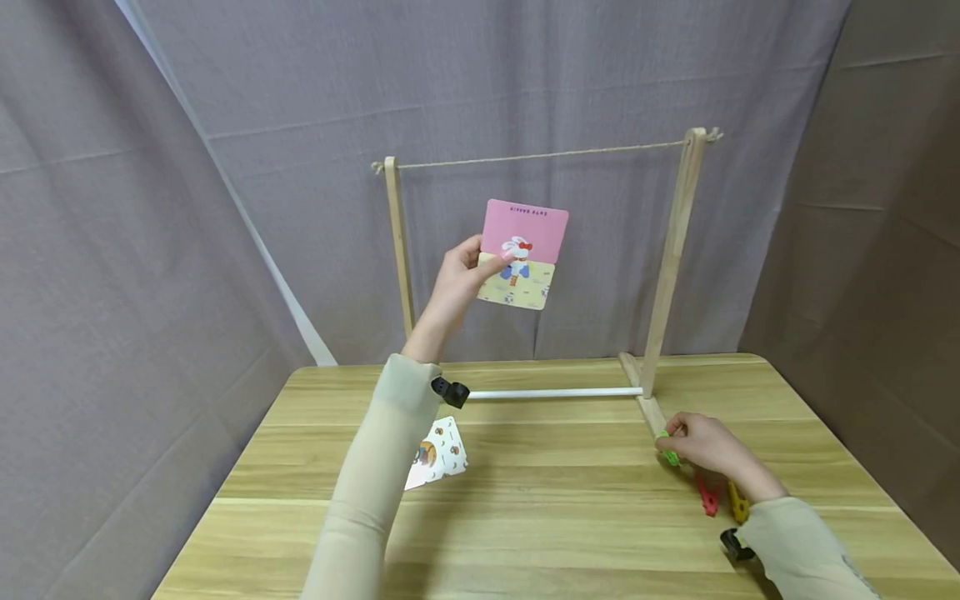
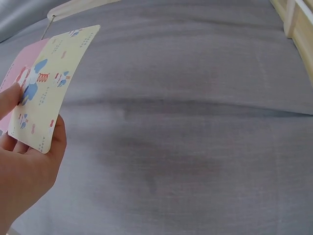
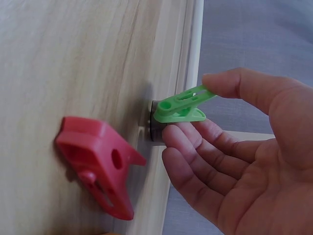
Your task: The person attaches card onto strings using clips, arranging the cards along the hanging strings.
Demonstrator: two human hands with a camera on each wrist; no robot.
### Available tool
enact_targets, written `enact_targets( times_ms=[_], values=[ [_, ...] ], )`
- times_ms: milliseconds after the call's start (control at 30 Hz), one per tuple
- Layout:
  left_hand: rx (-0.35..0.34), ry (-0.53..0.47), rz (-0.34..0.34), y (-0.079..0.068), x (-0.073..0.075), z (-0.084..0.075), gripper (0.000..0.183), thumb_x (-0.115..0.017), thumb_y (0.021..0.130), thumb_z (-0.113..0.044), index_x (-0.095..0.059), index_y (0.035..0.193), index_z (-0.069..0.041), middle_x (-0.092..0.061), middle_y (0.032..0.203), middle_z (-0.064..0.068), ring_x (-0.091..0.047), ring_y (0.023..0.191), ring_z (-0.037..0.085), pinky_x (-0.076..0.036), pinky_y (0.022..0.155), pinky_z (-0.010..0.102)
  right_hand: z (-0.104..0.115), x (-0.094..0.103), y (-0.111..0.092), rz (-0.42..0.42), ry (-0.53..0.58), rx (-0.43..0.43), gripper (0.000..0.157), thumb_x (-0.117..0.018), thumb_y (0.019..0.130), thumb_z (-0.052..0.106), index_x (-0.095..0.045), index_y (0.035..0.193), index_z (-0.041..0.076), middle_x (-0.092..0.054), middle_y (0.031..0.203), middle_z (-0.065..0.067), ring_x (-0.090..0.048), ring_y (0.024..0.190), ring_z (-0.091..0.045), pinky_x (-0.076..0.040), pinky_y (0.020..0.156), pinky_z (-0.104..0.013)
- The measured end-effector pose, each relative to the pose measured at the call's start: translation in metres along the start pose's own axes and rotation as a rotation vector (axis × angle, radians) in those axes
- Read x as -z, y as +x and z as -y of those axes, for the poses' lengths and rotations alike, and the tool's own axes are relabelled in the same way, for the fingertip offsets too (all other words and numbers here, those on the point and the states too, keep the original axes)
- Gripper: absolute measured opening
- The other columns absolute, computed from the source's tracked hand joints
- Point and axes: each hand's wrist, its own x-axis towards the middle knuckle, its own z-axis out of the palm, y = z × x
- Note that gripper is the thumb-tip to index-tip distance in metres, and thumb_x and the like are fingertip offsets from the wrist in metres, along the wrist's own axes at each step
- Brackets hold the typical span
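Note:
My left hand (image 1: 459, 279) holds up a pink and yellow card (image 1: 525, 229) between thumb and fingers. A white cartoon figure with a red bow is printed on it, partly covered by my thumb. In the head view the card hangs below the twine (image 1: 540, 156) of a wooden frame. Low at the right, my right hand (image 1: 705, 442) pinches a green clothespin (image 3: 181, 107) by its handle ends, close over the table. Beside it lie a red clothespin (image 3: 100, 161) and a yellow clothespin (image 1: 738, 502), the latter near my right sleeve.
The frame has a left post (image 1: 399, 242), a right post (image 1: 673, 258) and a white bar (image 1: 555, 393) low between them. A white patterned card (image 1: 442, 454) lies on the table (image 1: 540, 517), partly behind my left sleeve. Grey curtains (image 1: 300, 100) surround the table.

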Motion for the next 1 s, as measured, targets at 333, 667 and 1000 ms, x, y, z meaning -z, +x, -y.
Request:
enact_targets(
  times_ms=[333,667,1000],
  values=[
    [-0.025,-0.042,-0.046,0.012,-0.011,-0.012,0.025,-0.072,0.094,-0.014,-0.066,0.116,-0.003,-0.072,0.099,0.01,-0.07,0.084,0.02,-0.059,0.076,0.035,-0.001,0.004,0.0,0.003,-0.012,0.005,0.033,-0.07,0.091,0.023,-0.059,0.103,-0.006,-0.059,0.075,-0.005,-0.054,0.065,-0.019,-0.045,0.058,-0.034],
    [-0.046,-0.051,-0.077,0.017,-0.015,-0.012,0.023,-0.071,0.095,-0.013,-0.066,0.114,-0.001,-0.073,0.099,0.011,-0.071,0.084,0.02,-0.059,0.075,0.035,0.005,0.013,0.001,-0.036,-0.051,0.047,0.037,-0.072,0.089,0.023,-0.06,0.103,-0.009,-0.061,0.078,-0.006,-0.054,0.068,-0.018,-0.046,0.061,-0.034],
    [-0.058,-0.082,-0.095,0.019,-0.017,-0.012,0.023,-0.07,0.096,-0.014,-0.066,0.115,-0.002,-0.073,0.099,0.01,-0.071,0.083,0.019,-0.059,0.075,0.035,0.013,0.033,0.008,-0.065,-0.106,0.102,0.039,-0.07,0.091,0.026,-0.06,0.103,-0.01,-0.067,0.089,-0.013,-0.061,0.077,-0.022,-0.049,0.065,-0.036]
  ],
)
